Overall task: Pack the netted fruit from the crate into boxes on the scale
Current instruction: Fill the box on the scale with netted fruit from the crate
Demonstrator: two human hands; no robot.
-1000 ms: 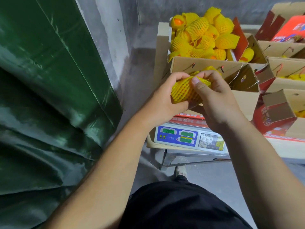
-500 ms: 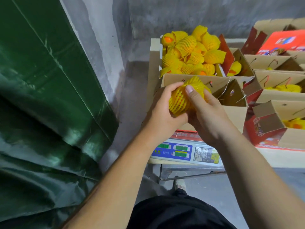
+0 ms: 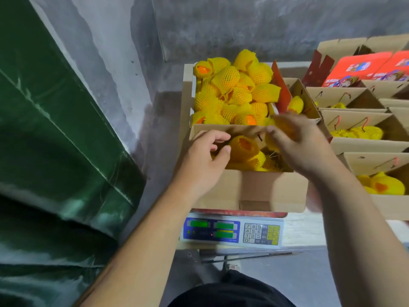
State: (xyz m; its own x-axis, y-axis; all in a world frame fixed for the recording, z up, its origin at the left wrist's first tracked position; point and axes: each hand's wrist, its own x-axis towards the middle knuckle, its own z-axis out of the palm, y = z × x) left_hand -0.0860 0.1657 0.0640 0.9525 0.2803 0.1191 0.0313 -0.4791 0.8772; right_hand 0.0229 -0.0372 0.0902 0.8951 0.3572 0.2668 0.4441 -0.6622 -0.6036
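1. Head cam looking down: black-clothed lap (image 3: 232, 293) at 6 o'clock, both bare forearms reaching up toward 12.
2. Next up is the scale (image 3: 231, 232), blue front panel with green readouts and a keypad, sitting just past 6. There's a tiny red light on it too.
3. On top of the scale sits a cardboard box (image 3: 265, 189), lid open, already holding a few netted fruit (image 3: 244, 147). One shows its orange skin through the open end of the yellow foam net.
4. Left hand (image 3: 204, 160) hangs over the box's 9 o'clock side, fingers loosely curled, thumb next to that fruit. It isn't gripping anything that I can see.
5. Right hand (image 3: 303, 145) is over the box's 3 o'clock side and pretty motion-blurred. There's yellow right behind the fingers, but honestly can't tell if it's holding a fruit or not.
6. Behind the box, toward 12, the crate (image 3: 187, 89) is piled with more netted fruit.
7. Off at 2 to 3 o'clock: a row of open boxes (image 3: 363, 142), some with fruit in them, and red printed cartons (image 3: 363, 67) behind.
8. Green tarp (image 3: 55, 151) fills the 9 o'clock side, with a grey concrete wall (image 3: 221, 25) at the back.
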